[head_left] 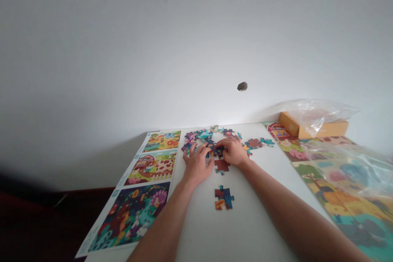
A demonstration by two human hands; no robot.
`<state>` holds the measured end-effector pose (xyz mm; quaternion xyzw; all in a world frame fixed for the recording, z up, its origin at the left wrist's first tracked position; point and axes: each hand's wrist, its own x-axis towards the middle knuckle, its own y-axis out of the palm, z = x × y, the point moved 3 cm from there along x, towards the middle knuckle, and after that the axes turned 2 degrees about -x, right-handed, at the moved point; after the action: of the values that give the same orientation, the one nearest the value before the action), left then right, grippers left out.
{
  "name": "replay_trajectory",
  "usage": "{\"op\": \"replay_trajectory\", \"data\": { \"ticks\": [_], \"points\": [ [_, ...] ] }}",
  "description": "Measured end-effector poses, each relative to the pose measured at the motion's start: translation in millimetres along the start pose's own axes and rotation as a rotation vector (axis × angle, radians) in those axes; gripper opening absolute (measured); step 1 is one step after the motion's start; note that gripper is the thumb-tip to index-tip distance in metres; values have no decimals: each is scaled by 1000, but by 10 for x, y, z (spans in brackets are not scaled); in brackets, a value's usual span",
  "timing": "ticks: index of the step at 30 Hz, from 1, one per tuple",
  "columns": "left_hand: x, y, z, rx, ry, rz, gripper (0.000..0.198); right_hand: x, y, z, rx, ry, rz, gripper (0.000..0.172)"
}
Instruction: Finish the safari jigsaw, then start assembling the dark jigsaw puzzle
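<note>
Jigsaw pieces (205, 134) lie in a loose, curved heap at the far side of the white table. Over the heap's near left part, my left hand (196, 166) rests with its fingers apart, the fingertips touching the pieces. My right hand (236, 152) is beside it, fingers curled around a dark puzzle piece (219, 151) that they partly hide. Just below the hands lies a reddish-brown piece (221, 166). Nearer to me, a blue and red piece (224, 198) with an orange patch lies by itself.
A printed sheet with three pictures (132, 213) runs along the table's left edge. On the right are assembled farm and animal puzzles (334, 176), partly under clear plastic bags (319, 110), with an orange box (290, 125) behind. A white wall (184, 49) with a hole stands behind the table.
</note>
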<state>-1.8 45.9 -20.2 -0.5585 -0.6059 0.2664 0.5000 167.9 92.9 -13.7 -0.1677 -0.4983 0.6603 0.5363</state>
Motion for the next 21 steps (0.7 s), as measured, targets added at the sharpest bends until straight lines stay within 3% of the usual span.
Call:
{"op": "replay_trajectory", "data": {
  "ticks": [4, 9, 12, 15, 21],
  "points": [
    [-3, -30, -20, -4, -11, -25, 20, -4, 1, 28, 1, -22, -24, 48],
    [-10, -12, 7, 17, -53, -45, 40, -1, -12, -16, -44, 73, -32, 47],
    [-10, 9, 30, 42, -76, -40, 43, -11, -1, 0, -58, 0, -5, 51],
    [-4, 14, 47, 65, -112, -31, 42, -22, 29, 30, -90, -46, 41, 43],
    [4, -10, 85, 122, -223, -60, 41, -3, -3, -13, -198, 118, -50, 22]
  ]
}}
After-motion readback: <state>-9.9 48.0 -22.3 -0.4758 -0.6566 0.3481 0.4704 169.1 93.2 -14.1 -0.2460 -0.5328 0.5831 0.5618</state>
